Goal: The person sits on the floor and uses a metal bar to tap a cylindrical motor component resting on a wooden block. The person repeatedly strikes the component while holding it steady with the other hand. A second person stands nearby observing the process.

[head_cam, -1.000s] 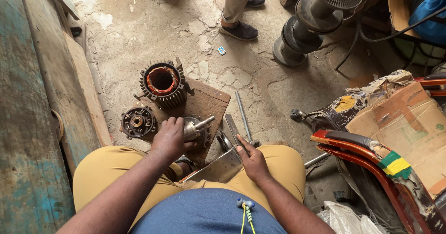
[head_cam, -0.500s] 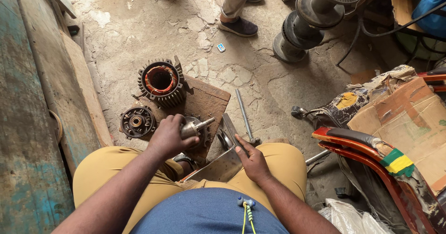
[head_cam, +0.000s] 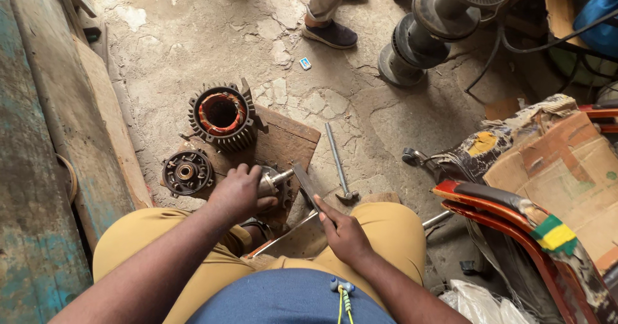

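I look down on a seated person's lap and a cracked concrete floor. The left hand point(head_cam: 237, 192) is clenched over a motor rotor point(head_cam: 273, 184), whose short steel shaft points right, toward the other hand. The rotor rests at the near edge of a wooden board point(head_cam: 283, 140) lying on the floor between the knees. The right hand point(head_cam: 344, 234) grips a flat dark metal bar point(head_cam: 306, 184), fingers closed round its lower end, with its upper end close to the shaft tip; I cannot tell whether they touch.

Compared with a second ago, both hands sit in nearly the same place. The bar has tilted only slightly and the left grip has not loosened, so the work on the shaft end looks ongoing rather than finished.

On the far left corner of the board stands a finned stator housing point(head_cam: 221, 115) with copper windings showing. Beside the board's left edge lies a round end cap point(head_cam: 187, 173). A hammer point(head_cam: 339, 163) lies on the floor off the board's right edge. Another person's shoe point(head_cam: 331, 34) is near the top.
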